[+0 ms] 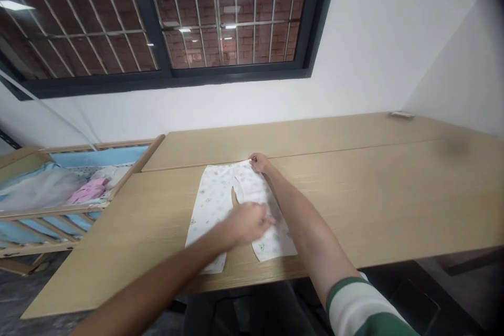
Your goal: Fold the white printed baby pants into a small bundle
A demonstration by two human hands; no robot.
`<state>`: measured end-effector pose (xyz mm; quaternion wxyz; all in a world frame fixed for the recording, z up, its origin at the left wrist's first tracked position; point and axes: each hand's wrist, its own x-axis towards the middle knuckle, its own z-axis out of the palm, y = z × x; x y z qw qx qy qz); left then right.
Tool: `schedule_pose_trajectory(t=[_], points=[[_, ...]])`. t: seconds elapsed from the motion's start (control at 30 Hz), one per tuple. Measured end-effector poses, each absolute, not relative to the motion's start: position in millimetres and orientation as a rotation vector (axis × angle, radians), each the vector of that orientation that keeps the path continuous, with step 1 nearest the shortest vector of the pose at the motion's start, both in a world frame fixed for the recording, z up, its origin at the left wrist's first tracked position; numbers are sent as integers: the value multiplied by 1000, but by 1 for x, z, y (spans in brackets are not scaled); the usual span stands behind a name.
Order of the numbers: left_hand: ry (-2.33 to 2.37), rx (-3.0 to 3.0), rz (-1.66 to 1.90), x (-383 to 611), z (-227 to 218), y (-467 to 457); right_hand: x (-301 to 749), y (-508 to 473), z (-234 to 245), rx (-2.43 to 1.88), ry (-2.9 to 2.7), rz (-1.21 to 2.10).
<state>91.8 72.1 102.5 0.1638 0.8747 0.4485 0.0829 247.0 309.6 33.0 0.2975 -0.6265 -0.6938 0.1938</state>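
Observation:
A pair of white baby pants (208, 197) with a small scattered print lies flat on the wooden tabletop, waist towards the wall and legs towards me. My right hand (259, 161) is at the far right corner of the waistband, its fingers closed on the fabric edge. Over the right-hand pant leg hovers my left hand (252, 223), smeared by motion. Its fingers look curled, but whether they hold or touch the cloth cannot be made out. My left forearm hides part of the lower left leg.
On the left, a wooden crib (129, 173) with blue lining holds bedding and a pink cloth (90, 190). A small flat object (400, 115) lies at the table's far right edge. Beyond the table are a white wall (354, 52) and a barred window (236, 73).

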Motion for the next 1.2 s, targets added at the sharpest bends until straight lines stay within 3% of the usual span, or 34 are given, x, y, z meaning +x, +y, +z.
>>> schedule_pose_trajectory(t=[0.13,0.5,0.87,1.03,1.2], points=[[959,2600,40,133,86,23,252,309,38,-1670,-1808,574],[1196,2490,-51,137,97,21,257,303,45,-1558,-1696,745],[1072,1774,685,76,118,-7,221,307,106,-1459,-1481,1029],[1149,1581,833,28,121,-27,166,306,127,-1422,-1489,1070],[1366,1554,869,-18,97,-44,115,301,119,-1479,-1566,1010]])
